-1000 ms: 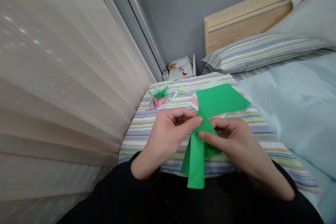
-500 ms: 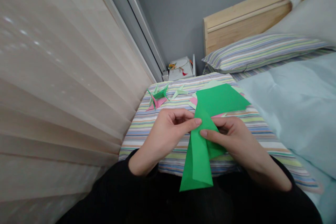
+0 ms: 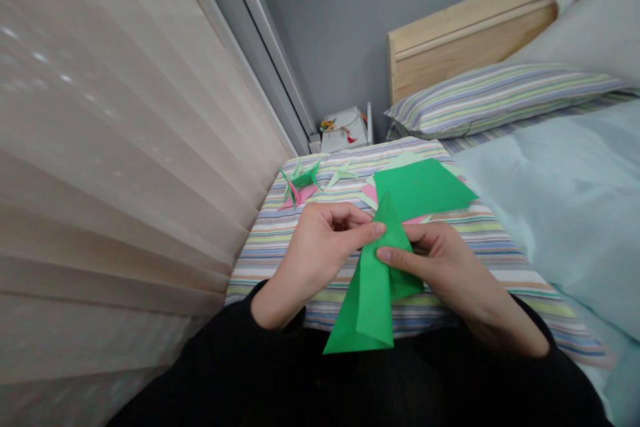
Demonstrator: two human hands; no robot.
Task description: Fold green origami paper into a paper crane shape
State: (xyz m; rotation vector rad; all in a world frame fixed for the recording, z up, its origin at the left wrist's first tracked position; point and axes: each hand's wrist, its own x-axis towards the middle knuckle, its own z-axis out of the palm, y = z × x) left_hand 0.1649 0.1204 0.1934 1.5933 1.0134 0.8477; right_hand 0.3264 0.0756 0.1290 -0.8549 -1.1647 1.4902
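Observation:
Between my two hands is a partly folded sheet of green paper (image 3: 376, 300), its narrow point up and its wider, loose flaps hanging toward my lap. My left hand (image 3: 333, 240) pinches its left edge near the upper part, thumb on top. From the right, my right hand (image 3: 435, 257) grips it a little lower, with the thumb pressed on the front layer and the fingers behind. Beyond it lies a flat stack of green paper (image 3: 425, 185), with pale green and pink sheets showing under its edges.
Folded paper cranes (image 3: 305, 180) in green and pink sit at the far left of the striped bedsheet (image 3: 265, 250), beside a pale green folded piece (image 3: 343, 175). A curtain (image 3: 125, 180) hangs on the left. A small white stand (image 3: 345, 130), a pillow (image 3: 505, 100) and a headboard (image 3: 450, 47) are behind.
The green paper's lower end has swung left and up slightly, and its flaps stand wider apart. Its pointed tip now shows against the stack. Both hands keep their hold.

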